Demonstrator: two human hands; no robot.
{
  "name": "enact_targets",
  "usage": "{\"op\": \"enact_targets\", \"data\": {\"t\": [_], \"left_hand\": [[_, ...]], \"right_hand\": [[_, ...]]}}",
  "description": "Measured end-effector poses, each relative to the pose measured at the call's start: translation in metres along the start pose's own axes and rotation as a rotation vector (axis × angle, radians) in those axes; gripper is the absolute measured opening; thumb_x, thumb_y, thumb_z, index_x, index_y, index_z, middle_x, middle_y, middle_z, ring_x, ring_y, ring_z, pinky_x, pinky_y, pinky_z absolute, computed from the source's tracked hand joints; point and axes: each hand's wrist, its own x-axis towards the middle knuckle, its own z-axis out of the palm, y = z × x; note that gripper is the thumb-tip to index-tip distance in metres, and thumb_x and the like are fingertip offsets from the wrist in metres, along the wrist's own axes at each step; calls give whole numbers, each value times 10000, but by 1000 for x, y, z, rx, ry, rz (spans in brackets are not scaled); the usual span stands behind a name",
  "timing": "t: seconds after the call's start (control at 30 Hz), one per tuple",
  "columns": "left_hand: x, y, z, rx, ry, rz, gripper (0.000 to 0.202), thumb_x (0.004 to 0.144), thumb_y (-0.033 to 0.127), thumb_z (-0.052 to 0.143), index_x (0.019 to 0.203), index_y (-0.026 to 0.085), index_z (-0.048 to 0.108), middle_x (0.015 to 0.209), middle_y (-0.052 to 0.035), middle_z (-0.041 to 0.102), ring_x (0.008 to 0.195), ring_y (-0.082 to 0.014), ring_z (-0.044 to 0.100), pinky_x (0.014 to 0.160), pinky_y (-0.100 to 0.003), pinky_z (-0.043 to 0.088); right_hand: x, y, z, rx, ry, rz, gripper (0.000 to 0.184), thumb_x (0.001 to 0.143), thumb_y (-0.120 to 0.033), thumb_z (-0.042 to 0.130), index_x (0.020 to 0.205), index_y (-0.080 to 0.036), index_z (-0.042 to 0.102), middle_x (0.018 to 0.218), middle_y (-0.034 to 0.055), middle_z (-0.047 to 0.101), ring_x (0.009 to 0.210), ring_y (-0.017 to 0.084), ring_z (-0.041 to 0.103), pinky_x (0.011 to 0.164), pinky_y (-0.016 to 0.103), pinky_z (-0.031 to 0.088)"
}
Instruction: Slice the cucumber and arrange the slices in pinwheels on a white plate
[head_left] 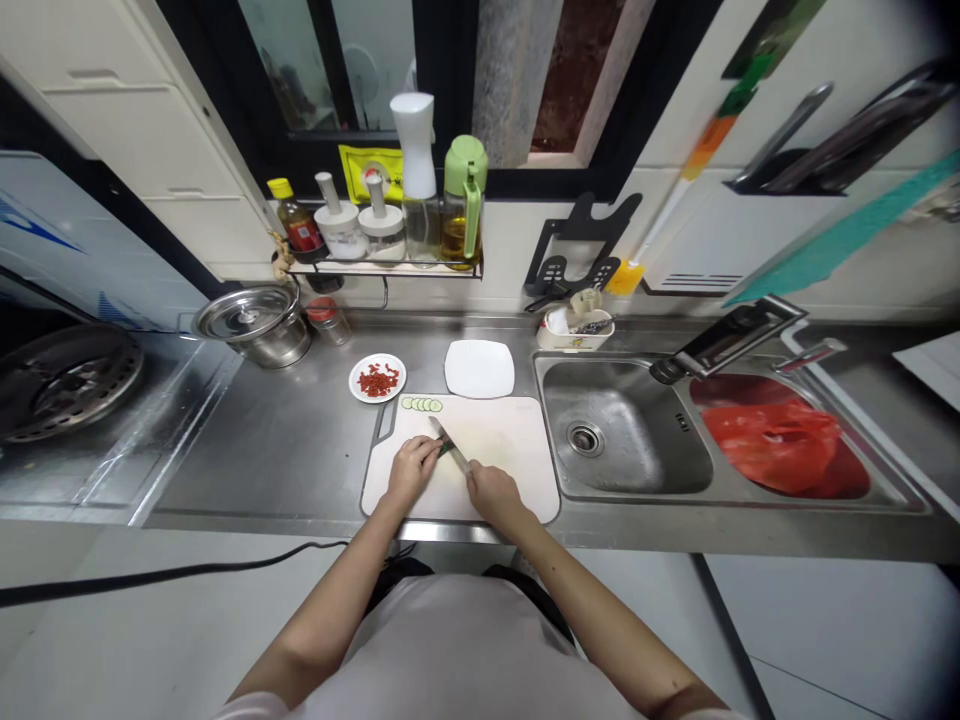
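My right hand is closed round the handle of a kitchen knife, whose blade points away and to the left over the white cutting board. My left hand has its fingers bent over a small dark-green piece of cucumber, pressing it on the board right beside the blade. Most of that piece is hidden by the fingers and the knife. Several cucumber slices lie overlapping in a row at the board's far left corner.
Behind the board are a small plate of chopped red bits and a white square plate. A lidded steel pot and a jar stand back left. The sink, with a red plastic bag, is to the right.
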Motion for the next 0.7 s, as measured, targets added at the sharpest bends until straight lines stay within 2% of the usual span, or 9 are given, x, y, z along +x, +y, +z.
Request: {"op": "enact_targets", "data": {"t": [0.47,0.7], "left_hand": [[0,-5,2,-12,11,10,215,897,225,514,1009,233,697,968,-46,675,917,-162,605,834,-317,504],[1,-4,1,-19,5,2,212,891,219,524,1011,232,698,960,-52,675,908,-164,609,827,-323,511]], "right_hand": [[-22,19,2,-13,-22,-30,261,924,-193,345,1076,-158,554,963,127,678,927,228,633,720,296,401],[-20,16,-4,-26,-41,-32,265,919,-166,345,1080,-152,555,974,139,673,938,234,632,730,303,404]]}}
